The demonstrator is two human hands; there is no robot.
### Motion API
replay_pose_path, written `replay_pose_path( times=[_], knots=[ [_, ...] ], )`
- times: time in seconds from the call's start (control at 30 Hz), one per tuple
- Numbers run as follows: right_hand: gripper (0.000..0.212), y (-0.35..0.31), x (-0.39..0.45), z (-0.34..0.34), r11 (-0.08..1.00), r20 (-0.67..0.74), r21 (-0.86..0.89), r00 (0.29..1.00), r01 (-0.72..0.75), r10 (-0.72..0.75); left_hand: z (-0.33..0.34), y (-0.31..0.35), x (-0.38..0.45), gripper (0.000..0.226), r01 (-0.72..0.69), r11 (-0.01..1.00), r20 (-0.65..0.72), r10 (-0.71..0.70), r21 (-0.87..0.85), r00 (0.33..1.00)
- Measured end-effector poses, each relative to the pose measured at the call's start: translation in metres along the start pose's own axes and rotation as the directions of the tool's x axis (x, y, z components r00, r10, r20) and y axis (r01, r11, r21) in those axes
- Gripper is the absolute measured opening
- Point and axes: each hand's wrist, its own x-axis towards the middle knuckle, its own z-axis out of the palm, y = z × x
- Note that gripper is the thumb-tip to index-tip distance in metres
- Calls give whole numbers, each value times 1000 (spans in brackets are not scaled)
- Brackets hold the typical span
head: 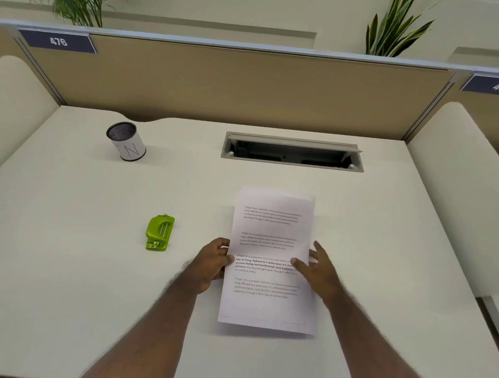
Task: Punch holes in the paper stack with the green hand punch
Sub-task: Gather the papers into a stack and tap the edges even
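A stack of white printed paper [268, 246] lies lengthwise on the white desk, just right of centre. My left hand [213, 261] grips its left edge, thumb on top of the sheets. My right hand [316, 266] is at the right edge, thumb laid across the page and fingers spread past the edge. The green hand punch [159, 233] lies on the desk to the left of the stack, apart from both hands and untouched.
A white mesh pen cup [126, 141] stands at the back left. An open grey cable tray [292, 152] is sunk into the desk behind the paper. A tan partition [233, 85] closes the back, with cream side panels left and right.
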Motion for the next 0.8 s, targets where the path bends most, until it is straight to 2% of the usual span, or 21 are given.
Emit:
replay_pose_path(
  times=[0.07,0.13,0.23,0.3,0.4,0.5,0.67,0.8],
  knots=[
    [94,-2,4,-12,978,81,178,992,-113,100,-6,2,-2,25,-8,1000,29,9,-20,1000],
    [81,-1,6,-27,946,177,251,971,-204,163,-11,4,-5,26,-10,999,47,12,-34,999],
    [45,4,8,-37,932,373,290,923,-218,100,-14,9,-7,27,-7,1000,71,7,4,997],
    [40,1,4,-36,925,415,332,909,-186,34,-12,15,-8,31,-8,999,86,4,47,996],
    [28,-15,-3,-34,936,328,351,940,-33,-90,-10,34,-12,39,-62,997,126,55,52,990],
    [10,-42,-11,-36,928,215,346,952,136,-220,-7,63,-20,37,-213,977,177,213,-22,961],
    [15,-81,-23,-43,863,114,369,905,345,-410,-4,107,-29,30,-405,913,107,408,-50,907],
    [17,-88,-22,-43,846,93,376,893,377,-439,-2,114,-32,21,-468,884,114,466,-14,877]
  ],
)
